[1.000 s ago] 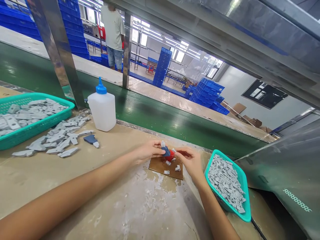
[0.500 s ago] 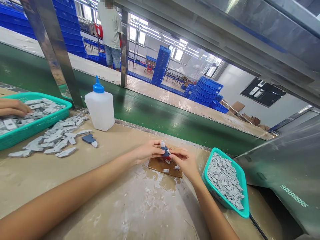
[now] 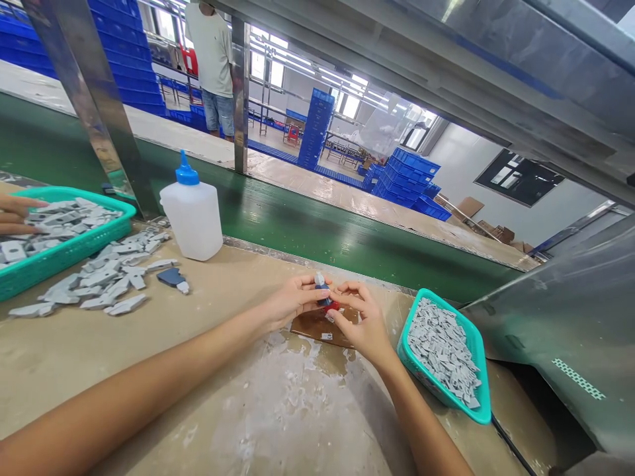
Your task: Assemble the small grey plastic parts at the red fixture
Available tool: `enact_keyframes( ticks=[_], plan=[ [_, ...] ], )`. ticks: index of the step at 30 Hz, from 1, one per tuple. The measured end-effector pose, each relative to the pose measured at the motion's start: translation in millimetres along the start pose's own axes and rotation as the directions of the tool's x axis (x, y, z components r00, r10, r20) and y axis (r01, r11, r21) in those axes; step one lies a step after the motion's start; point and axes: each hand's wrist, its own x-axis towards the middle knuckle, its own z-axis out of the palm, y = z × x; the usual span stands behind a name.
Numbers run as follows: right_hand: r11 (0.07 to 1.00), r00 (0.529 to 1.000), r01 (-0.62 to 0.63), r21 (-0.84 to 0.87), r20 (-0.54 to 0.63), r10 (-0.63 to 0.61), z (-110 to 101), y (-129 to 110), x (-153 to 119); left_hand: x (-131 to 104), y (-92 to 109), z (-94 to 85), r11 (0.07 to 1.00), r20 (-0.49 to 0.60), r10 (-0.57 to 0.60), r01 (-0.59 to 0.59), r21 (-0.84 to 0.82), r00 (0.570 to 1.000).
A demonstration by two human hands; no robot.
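My left hand grips a small dark blue plastic part with a light grey tip, held upright. Close against its right side is my right hand, fingers bent and thumb apart from them. Whether a small piece sits at those fingertips is hidden. Something red shows just under the part. Below both hands lies a wet-looking brown board with a small whitish piece on it. A similar dark blue part with a pale tip rests on the table to the left.
Right: a green basket of small grey pieces. Left: a white bottle with blue cap, a heap of grey parts, and a green basket with another person's hand over it. Behind runs a green conveyor; a metal post rises left.
My right thumb has come away from the part and its fingers have spread, where they were pinched on its side. The other person's hand has shifted left. The view has moved slightly.
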Motion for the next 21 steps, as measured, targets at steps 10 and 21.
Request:
enact_keyframes(
  ticks=[10,21],
  plan=[
    [0.978,0.942,-0.196,-0.074,-0.29,0.167,-74,26,13,-3,10,2.9,0.996,0.015,-0.012,0.01,0.086,1.0],
    [0.474,0.893,-0.317,-0.821,-0.091,0.441,-141,108,-30,62,50,-62.4,0.037,0.047,0.54,-0.079,0.996,0.84]
  ],
)
